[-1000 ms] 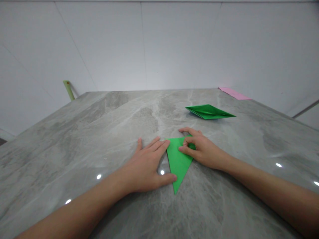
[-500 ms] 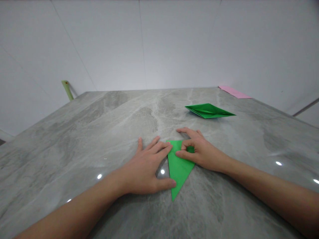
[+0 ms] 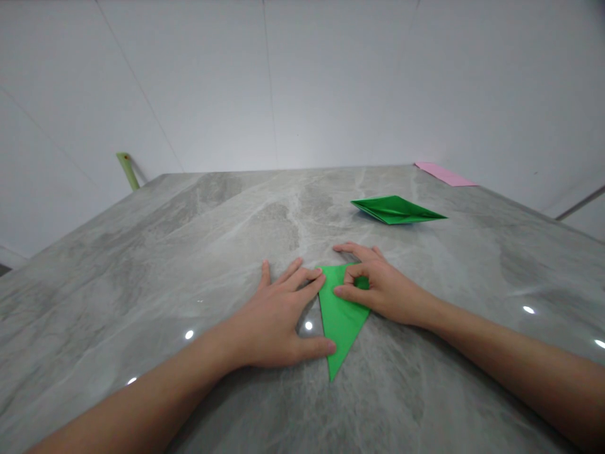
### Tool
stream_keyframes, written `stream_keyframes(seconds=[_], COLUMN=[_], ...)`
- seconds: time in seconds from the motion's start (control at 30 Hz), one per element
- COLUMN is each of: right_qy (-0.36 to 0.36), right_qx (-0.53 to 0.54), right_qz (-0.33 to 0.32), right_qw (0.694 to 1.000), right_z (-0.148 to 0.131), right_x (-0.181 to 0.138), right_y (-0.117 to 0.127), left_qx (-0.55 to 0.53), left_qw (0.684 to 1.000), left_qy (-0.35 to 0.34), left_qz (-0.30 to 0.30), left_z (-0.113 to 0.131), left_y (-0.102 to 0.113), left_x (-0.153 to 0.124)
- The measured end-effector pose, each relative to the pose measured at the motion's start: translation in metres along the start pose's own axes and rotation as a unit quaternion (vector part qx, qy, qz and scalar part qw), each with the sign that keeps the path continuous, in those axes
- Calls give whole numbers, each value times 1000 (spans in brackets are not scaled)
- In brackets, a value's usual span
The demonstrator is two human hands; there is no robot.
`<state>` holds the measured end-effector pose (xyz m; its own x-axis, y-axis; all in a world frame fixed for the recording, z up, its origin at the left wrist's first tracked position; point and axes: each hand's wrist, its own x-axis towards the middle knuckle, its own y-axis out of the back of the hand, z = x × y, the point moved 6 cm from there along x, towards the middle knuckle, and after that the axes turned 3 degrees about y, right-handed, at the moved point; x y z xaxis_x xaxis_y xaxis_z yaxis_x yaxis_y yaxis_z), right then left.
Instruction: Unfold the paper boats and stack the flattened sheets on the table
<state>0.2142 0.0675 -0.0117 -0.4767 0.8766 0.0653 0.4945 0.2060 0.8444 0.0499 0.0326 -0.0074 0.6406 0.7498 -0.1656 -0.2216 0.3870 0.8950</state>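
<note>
A bright green folded sheet of origami paper (image 3: 341,321) lies on the tabletop, a triangle with its sharp point toward me. My left hand (image 3: 283,318) is spread out on its left side. The index fingertip touches the paper's upper left corner, and the thumb presses near the lower point. Over the upper right part is my right hand (image 3: 385,287), its thumb and bent index finger drawn together in a pinch on the paper. Its other fingers reach out past the far edge. Part of the paper's right side is hidden beneath this hand.
A darker green folded paper piece (image 3: 397,211), long and pointed at both ends, rests beyond my right hand. Pink paper (image 3: 447,174) lies at the far right corner of the grey marbled table (image 3: 227,233). A pale green strip-like object (image 3: 127,170) stands past the far left edge, near the white wall (image 3: 302,82).
The near point of the green paper has shifted slightly to the right, along with my left thumb. My right hand has hardly moved.
</note>
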Motion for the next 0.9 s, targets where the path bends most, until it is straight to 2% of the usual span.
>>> stream_keyframes(seconds=[0.9], right_qy=[29], right_qx=[-6], right_qz=[24], right_qw=[999], right_z=[4], right_x=[0], right_y=[7], left_qx=[-13], left_qw=[1000], left_qy=[8], left_qz=[16], left_z=[3], left_y=[1], left_x=[0])
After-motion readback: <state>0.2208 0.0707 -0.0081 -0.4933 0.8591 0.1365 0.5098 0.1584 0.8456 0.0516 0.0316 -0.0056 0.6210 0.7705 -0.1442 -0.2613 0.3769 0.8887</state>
